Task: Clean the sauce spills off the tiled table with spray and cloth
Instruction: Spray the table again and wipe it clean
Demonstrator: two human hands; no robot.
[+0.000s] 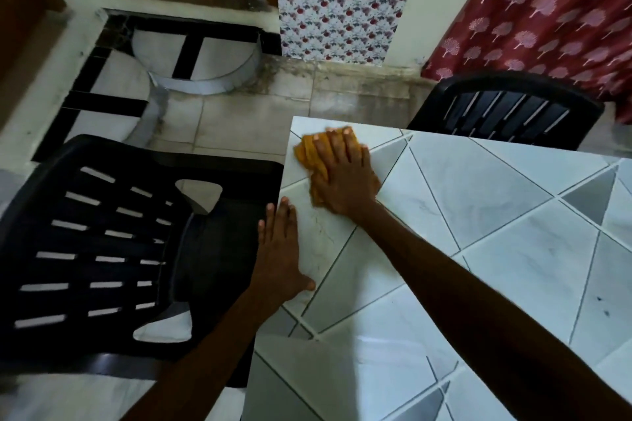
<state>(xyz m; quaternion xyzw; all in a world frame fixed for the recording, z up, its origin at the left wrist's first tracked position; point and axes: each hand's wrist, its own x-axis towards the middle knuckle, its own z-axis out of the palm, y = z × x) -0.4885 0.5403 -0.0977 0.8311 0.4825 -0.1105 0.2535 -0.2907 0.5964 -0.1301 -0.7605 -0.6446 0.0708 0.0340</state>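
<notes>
My right hand [343,174] lies flat with straight fingers on an orange cloth [307,154], pressing it onto the far left corner of the tiled table [478,215]. Most of the cloth is hidden under the hand. My left hand [280,256] rests flat on the table's left edge, fingers straight, a little nearer to me than the cloth. The white and grey tiles show faint marks near the left hand and two small dark specks [602,306] at the right. No spray bottle is in view.
A black plastic chair [113,249] stands tight against the table's left edge. A second black chair [506,113] sits at the far side. Behind are a red patterned curtain [547,10], a floral panel [342,0] and tiled floor.
</notes>
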